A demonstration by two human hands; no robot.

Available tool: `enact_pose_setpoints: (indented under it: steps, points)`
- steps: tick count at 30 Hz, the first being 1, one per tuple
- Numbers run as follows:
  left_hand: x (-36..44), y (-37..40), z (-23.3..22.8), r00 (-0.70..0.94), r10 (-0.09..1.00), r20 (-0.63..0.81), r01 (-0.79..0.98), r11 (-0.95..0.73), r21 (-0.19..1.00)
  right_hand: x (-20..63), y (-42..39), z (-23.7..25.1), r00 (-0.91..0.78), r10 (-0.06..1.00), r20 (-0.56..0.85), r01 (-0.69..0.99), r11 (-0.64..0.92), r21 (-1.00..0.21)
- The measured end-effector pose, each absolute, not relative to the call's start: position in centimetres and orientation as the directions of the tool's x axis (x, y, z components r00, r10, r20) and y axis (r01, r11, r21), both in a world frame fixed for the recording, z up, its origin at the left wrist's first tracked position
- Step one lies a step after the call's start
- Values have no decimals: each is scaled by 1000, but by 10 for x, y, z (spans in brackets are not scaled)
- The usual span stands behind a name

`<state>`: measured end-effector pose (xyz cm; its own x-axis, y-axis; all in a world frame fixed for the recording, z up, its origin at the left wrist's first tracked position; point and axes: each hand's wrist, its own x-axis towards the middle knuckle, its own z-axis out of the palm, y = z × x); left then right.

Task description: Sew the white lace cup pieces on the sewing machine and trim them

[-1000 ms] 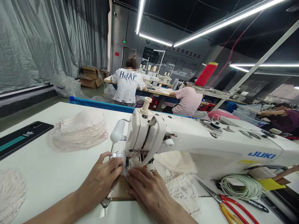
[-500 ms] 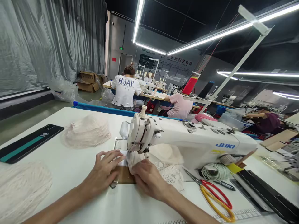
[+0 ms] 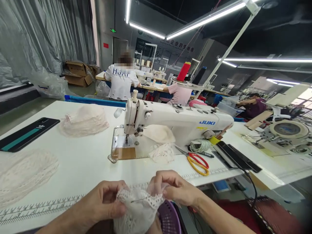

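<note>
Left hand point(image 3: 103, 203) and right hand point(image 3: 174, 188) both pinch lace piece point(image 3: 140, 208) at table edge, away from sewing machine point(image 3: 170, 122); checking seam, likely; next needs gentle turn.

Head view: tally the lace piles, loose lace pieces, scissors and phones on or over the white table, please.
Lace piles: 2
Loose lace pieces: 2, by the machine and in both hands
Scissors: 1
Phones: 1
Total: 6
</note>
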<state>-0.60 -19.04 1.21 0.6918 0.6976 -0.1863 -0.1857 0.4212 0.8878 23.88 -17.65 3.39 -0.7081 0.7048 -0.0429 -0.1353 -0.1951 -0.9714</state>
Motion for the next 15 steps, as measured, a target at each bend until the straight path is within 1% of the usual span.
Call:
enact_pose_setpoints:
  steps: [2,4,6,10,15]
  points:
    - [-5,-208,8,668,700,-251,-187,485,854,241,-190,22,-749,645,-153,-49,-284,-958]
    - [-6,-223,2,643,667,-376,-115,570,814,237,-204,6,-783,572,-245,14,-377,-926]
    - [-9,-237,-3,603,636,-482,-26,619,785,228,-218,-13,-791,537,-294,38,-437,-899]
    - [-13,-259,-15,550,615,-565,72,639,766,212,-240,-38,-789,520,-328,80,-443,-893]
    - [-8,-278,-27,519,602,-607,166,626,762,215,-250,-41,-832,475,-286,99,-380,-920]
